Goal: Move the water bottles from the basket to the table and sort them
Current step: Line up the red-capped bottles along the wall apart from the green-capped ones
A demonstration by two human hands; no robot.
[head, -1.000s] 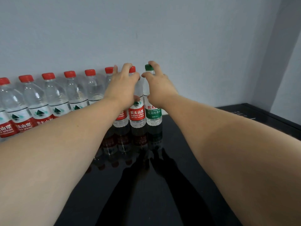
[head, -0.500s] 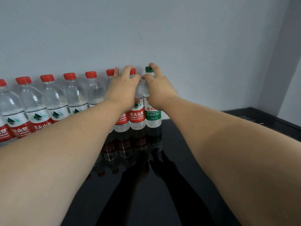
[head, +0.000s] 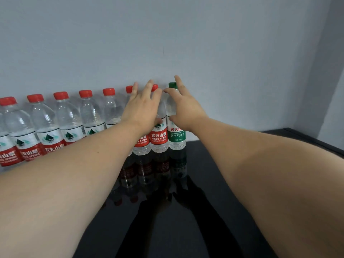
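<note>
**A:** Against the far wall, your left hand point(head: 143, 108) lies on the last red-capped bottle point(head: 159, 140), fingers spread and straight, thumb on its front.

**B:** And your right hand point(head: 186, 107) on the green-capped bottle point(head: 176, 135), likewise splayed, not clamping?

**A:** Yes. It stands upright on the black table point(head: 109, 231), just beside the right end of the red-capped row point(head: 68, 125), likely to keep colours grouped.

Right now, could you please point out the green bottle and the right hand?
green bottle point(head: 176, 136): head view, on its green label.
right hand point(head: 186, 108): head view, on the back of the hand.
</note>
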